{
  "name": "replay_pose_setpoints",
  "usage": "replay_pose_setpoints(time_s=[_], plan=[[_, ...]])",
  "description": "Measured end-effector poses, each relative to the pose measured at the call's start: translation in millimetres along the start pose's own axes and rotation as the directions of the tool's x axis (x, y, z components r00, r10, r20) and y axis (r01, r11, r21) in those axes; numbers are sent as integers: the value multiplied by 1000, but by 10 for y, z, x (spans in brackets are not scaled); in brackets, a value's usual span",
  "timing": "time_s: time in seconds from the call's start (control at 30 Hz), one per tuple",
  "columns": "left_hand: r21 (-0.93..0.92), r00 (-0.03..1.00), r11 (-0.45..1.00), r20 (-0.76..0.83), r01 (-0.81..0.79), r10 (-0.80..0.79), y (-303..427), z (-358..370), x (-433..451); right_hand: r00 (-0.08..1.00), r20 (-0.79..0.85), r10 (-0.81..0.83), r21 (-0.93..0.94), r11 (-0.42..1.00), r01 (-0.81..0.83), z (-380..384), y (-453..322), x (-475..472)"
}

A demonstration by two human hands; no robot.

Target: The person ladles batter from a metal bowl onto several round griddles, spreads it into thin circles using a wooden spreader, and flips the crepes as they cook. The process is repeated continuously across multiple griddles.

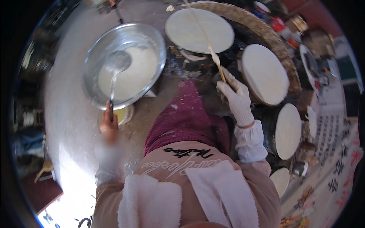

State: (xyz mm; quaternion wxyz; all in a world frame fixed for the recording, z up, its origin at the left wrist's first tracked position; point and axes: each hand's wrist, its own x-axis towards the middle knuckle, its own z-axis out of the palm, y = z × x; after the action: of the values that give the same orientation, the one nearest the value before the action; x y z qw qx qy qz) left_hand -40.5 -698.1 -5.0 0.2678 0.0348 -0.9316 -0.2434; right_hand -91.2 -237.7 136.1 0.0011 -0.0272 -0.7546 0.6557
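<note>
My left hand (109, 119) is bare and closed around the dark handle of a metal ladle (118, 61). The round bowl of the ladle is tilted inside a large metal basin (161, 57), over pale liquid batter (137, 77). My right hand (235, 94) wears a white knitted glove and grips a long thin wooden stick (201, 27) with white batter stuck along its lower part. The stick passes above a round griddle covered with a pale layer of batter (196, 31). Right of the gloved hand is another round white-covered griddle (265, 74).
More white-topped round griddles (288, 131) curve down the right side, with a rough brown rim (273, 34) behind the upper ones. A bucket with yellow contents (125, 114) stands below the basin. Boxes (318, 42) and a printed banner (328, 171) are at the right.
</note>
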Motion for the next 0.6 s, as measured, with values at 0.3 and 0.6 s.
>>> replay_pose_setpoints(time_s=[0.3,0.6], plan=[[-63,995,994,44,90,-87,678,31,88,927,-372,52,-79,993,-87,-947,22,756],[-571,768,515,448,639,-457,973,116,12,986,-15,167,-171,971,-167,-439,1274,90]])
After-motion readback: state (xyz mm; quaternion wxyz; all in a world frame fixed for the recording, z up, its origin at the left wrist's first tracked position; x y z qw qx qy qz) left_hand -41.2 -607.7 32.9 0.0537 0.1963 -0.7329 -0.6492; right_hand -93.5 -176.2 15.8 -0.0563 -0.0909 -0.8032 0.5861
